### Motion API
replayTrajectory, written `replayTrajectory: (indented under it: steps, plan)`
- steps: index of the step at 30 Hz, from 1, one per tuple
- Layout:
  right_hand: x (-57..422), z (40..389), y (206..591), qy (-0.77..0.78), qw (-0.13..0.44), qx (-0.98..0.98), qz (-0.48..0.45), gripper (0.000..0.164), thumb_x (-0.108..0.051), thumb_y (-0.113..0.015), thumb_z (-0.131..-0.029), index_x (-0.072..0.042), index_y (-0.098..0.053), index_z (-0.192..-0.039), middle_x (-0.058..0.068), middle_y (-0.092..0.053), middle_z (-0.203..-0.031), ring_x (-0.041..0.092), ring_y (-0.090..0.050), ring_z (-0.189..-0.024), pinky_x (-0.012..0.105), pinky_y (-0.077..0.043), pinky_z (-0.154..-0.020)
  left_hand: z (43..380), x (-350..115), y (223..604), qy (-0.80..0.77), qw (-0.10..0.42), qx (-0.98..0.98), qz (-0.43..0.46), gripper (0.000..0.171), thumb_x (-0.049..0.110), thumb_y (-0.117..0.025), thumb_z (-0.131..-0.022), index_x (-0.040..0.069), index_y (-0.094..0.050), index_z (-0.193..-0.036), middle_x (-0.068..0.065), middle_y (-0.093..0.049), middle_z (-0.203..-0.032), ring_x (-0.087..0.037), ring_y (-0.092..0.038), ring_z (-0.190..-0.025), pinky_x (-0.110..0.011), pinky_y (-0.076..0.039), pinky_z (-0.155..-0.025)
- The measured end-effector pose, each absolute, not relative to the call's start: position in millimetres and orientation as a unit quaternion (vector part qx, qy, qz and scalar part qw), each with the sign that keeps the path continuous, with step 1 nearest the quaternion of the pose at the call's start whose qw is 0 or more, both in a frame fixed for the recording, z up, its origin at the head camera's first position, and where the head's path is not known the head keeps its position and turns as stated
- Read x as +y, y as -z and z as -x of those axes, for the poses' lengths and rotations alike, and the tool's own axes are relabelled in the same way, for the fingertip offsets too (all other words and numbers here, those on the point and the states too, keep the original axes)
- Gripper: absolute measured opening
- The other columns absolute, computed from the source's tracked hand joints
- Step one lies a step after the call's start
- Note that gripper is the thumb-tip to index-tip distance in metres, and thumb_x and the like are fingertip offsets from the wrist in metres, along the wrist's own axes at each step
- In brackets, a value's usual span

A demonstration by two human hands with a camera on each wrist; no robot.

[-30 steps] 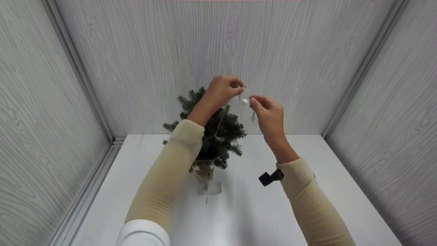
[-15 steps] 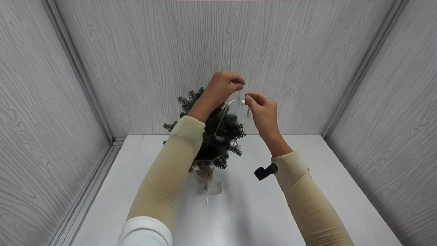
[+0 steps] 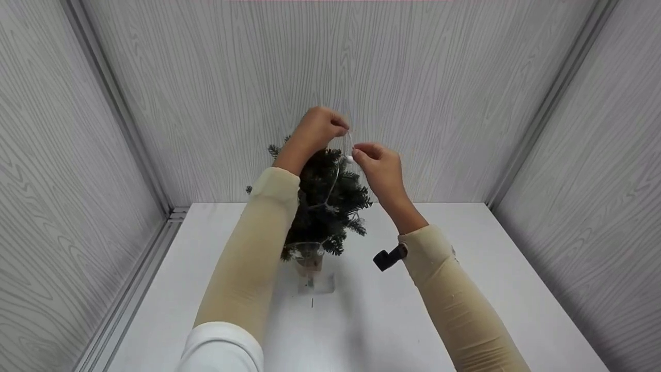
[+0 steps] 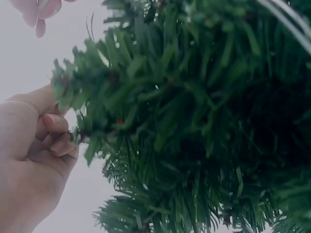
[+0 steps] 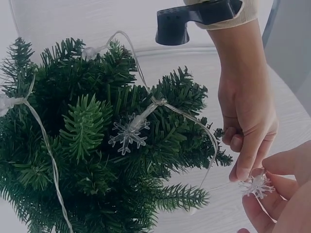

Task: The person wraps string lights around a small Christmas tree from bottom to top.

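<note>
Before me on the white table is a small artificial Christmas tree, with snowflake string lights draped over its branches. My left hand is above the tree's upper part and pinches the clear wire. Lower and to its right, my right hand grips a clear snowflake light on the same strand. In the right wrist view the fingertips of both hands meet near that snowflake. Branches partly cover the left hand's fingers in the left wrist view. Another snowflake rests on the foliage.
The tree stands on a brownish base, with a transparent piece in front of it. A short dark mark is on the white table. Wood-grained panels enclose the table at the back and both sides.
Both hands have moved left, closer to the tree, carrying the strand along. The wire that stretched out to the right now lies nearer the branches.
</note>
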State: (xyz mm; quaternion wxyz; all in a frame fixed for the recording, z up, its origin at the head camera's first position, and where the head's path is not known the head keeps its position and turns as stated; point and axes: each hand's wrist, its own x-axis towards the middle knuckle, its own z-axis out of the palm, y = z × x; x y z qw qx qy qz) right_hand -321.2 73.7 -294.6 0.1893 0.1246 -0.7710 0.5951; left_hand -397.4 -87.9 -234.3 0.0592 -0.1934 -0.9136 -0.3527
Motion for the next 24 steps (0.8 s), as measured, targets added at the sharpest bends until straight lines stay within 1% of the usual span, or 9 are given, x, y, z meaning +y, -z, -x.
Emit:
replayTrajectory:
  steps: [5, 8, 12, 16, 21, 24]
  plan:
    - [69.8, 323.1, 287.6, -0.559, 0.17, -0.803, -0.118, 0.025, -0.021, -0.064, -0.099, -0.004, -0.074, -0.115, 0.013, -0.074, -0.11, 0.022, -0.068, -0.103, 0.038, -0.053, -0.091, 397.5, -98.8, 231.9, 0.366, 0.063, -0.91, 0.185, 0.024, 0.02, -0.061, -0.103, 0.013, -0.075, -0.121, -0.005, -0.07, -0.128, -0.021, -0.066, -0.103, -0.034, -0.052, -0.09]
    - [66.6, 323.7, 280.9, -0.535, 0.157, -0.822, -0.117, 0.026, -0.023, -0.064, -0.099, -0.005, -0.074, -0.115, 0.011, -0.074, -0.111, 0.022, -0.068, -0.104, 0.039, -0.053, -0.091, 397.5, -106.7, 230.3, 0.379, 0.067, -0.906, 0.178, 0.025, 0.02, -0.061, -0.103, 0.012, -0.075, -0.122, -0.006, -0.07, -0.128, -0.021, -0.066, -0.103, -0.035, -0.052, -0.09]
    - [60.9, 324.4, 275.9, -0.525, 0.139, -0.829, -0.131, 0.026, -0.022, -0.064, -0.099, -0.005, -0.074, -0.117, 0.011, -0.073, -0.116, 0.023, -0.067, -0.107, 0.04, -0.053, -0.092, 398.2, -117.5, 230.7, 0.393, 0.071, -0.901, 0.168, 0.024, 0.019, -0.061, -0.103, 0.012, -0.075, -0.121, -0.006, -0.069, -0.128, -0.02, -0.065, -0.11, -0.035, -0.052, -0.093]
    - [54.4, 324.0, 275.3, -0.529, 0.126, -0.827, -0.144, 0.026, -0.021, -0.064, -0.1, -0.006, -0.073, -0.12, 0.01, -0.072, -0.12, 0.022, -0.067, -0.11, 0.039, -0.053, -0.094, 399.4, -126.8, 233.5, 0.402, 0.061, -0.9, 0.155, 0.025, 0.02, -0.061, -0.103, 0.012, -0.074, -0.123, -0.006, -0.068, -0.131, -0.021, -0.064, -0.114, -0.036, -0.052, -0.093]
    - [45.8, 322.8, 276.7, -0.548, 0.121, -0.813, -0.154, 0.028, -0.02, -0.065, -0.1, -0.004, -0.072, -0.121, 0.011, -0.071, -0.12, 0.022, -0.067, -0.109, 0.039, -0.053, -0.094, 400.3, -137.5, 236.5, 0.404, 0.055, -0.901, 0.146, 0.026, 0.02, -0.061, -0.103, 0.012, -0.073, -0.125, -0.007, -0.068, -0.131, -0.02, -0.063, -0.118, -0.037, -0.052, -0.099]
    - [41.1, 321.7, 278.6, -0.561, 0.117, -0.804, -0.155, 0.028, -0.019, -0.065, -0.099, -0.003, -0.072, -0.121, 0.011, -0.071, -0.12, 0.022, -0.067, -0.108, 0.039, -0.053, -0.093, 399.8, -143.7, 237.4, 0.405, 0.054, -0.901, 0.146, 0.026, 0.02, -0.061, -0.103, 0.012, -0.073, -0.125, -0.007, -0.069, -0.13, -0.02, -0.064, -0.119, -0.037, -0.051, -0.1]
